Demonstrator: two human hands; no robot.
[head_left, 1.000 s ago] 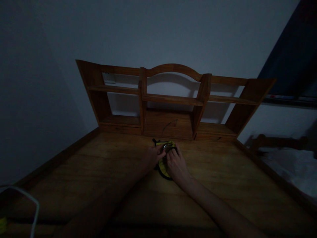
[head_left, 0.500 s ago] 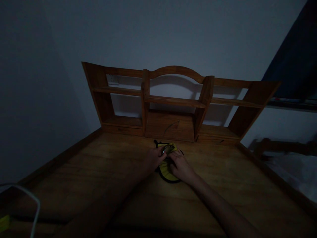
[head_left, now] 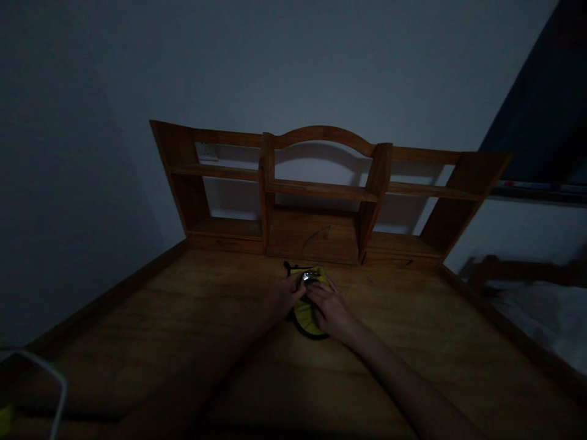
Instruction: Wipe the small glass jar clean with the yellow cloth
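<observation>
A wide wooden surface [head_left: 183, 342] fills the dim view. A wooden shelf unit [head_left: 321, 189] stands along its far edge. A bed [head_left: 545, 318] with pale bedding lies beyond the right edge. A yellow pouch [head_left: 306, 318] with dark trim lies near the middle of the far edge, just in front of the shelf unit. The left hand [head_left: 282, 298] and right hand [head_left: 332, 311] are together, fingers closed on the pouch's far end, where a small shiny piece [head_left: 308, 277] glints between the fingertips. A white cable [head_left: 52, 382] loops at the near left corner.
</observation>
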